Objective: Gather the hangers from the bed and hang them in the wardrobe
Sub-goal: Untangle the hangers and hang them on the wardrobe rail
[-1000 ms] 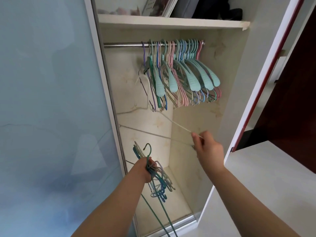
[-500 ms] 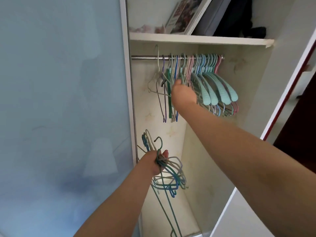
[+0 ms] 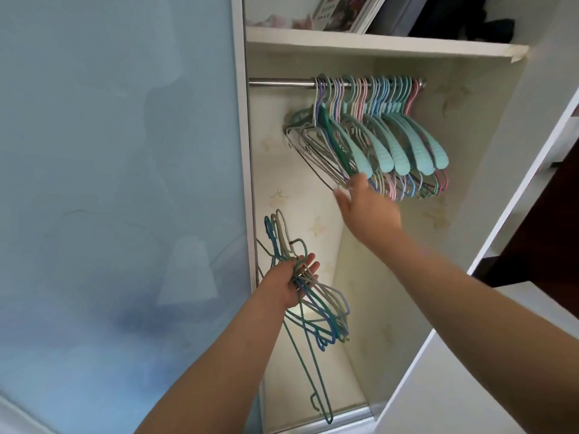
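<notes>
So from my feed I'm looking up into the open wardrobe (image 3: pixel 488 126); the inside walls are cream with faint star-ish marks, and a frosted pale blue sliding door (image 3: pixel 119 183) fills the whole left side of the view. The metal rail (image 3: pixel 279 83) runs under a white shelf (image 3: pixel 376 42), and the shelf has a framed picture (image 3: pixel 344 10) leaning on it plus some dark stuff I can't make out. A dense row of hung hangers (image 3: pixel 376 136) sits on the right part of the rail, mint plastic ones mixed with thin pastel wire ones; the left stretch of rail is bare. My left hand (image 3: pixel 288 283) is low in the opening, fist closed around a bundle of wire hangers (image 3: pixel 316 305), hooks poking up above it and the bodies dangling below. My right hand (image 3: pixel 366 208) is up just under the hung row, fingers spread loose, fingertips touching the lowest wire ends; not gripping anything I can see. White furniture top (image 3: pixel 470 386) at bottom right.
</notes>
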